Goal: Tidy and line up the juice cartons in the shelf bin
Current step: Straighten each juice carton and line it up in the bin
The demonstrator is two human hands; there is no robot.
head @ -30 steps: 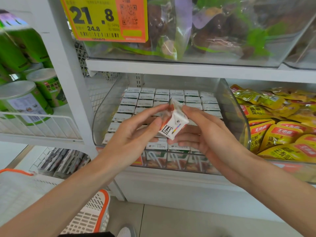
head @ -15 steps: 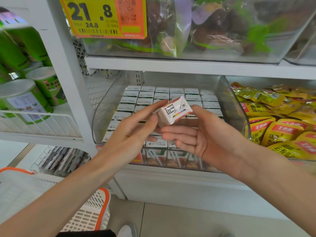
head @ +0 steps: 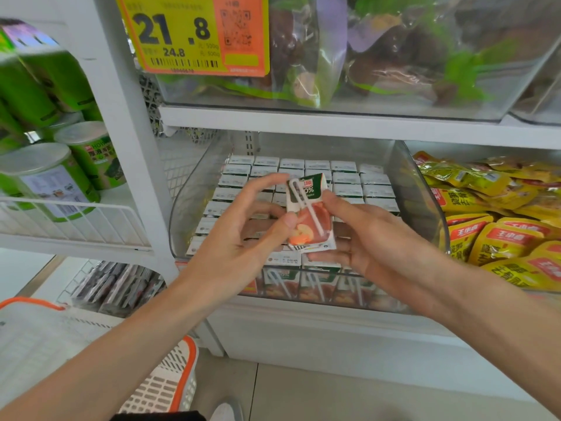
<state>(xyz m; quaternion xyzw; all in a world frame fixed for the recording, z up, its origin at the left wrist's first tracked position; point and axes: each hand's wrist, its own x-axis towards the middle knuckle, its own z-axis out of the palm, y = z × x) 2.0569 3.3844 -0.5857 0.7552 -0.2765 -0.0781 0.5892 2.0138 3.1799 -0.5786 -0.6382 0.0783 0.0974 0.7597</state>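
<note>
A small juice carton [head: 309,211] with a green top, an apple picture and a white straw on its face is held upright above the clear shelf bin [head: 420,192]. My left hand [head: 243,238] pinches its left edge with the thumb, the other fingers spread above it. My right hand [head: 364,238] grips it from the right and underneath. Several more juice cartons [head: 346,180] stand in neat rows inside the bin, white tops up. The rows just behind my hands are hidden.
Yellow snack bags [head: 498,226] fill the bin to the right. Green canisters [head: 45,177] stand on a wire shelf at the left. A white and orange basket [head: 170,384] sits at lower left. The upper shelf carries a clear bin of bagged goods [head: 379,53] and a yellow price tag [head: 194,34].
Both hands have turned the carton from its white barcode end to its front face with the straw, and it now stands upright.
</note>
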